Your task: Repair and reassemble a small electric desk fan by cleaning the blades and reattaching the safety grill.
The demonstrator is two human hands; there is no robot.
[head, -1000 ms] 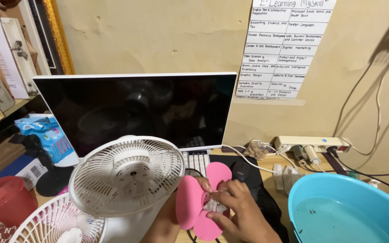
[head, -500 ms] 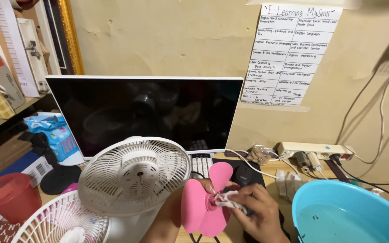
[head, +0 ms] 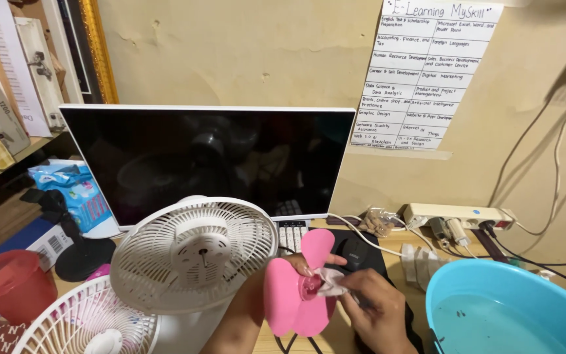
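Head view: pink fan blade (head: pixel 294 295) held upright above the surface (head: pixel 401 246), gripped from behind by left hand (head: pixel 296 263), fingers curled around its edge. Right hand (head: pixel 376 310) pinching small cloth (head: pixel 330 282) against blade hub. White fan guard (head: pixel 191 252) just left; blue basin (head: pixel 512 314) right; dark monitor (head: pixel 211 160) behind.

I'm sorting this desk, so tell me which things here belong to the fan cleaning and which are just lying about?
In use: pink fan blade, small cloth, white fan body, loose fan grille, blue basin.

Lying about: monitor, power strip, red container, keyboard.
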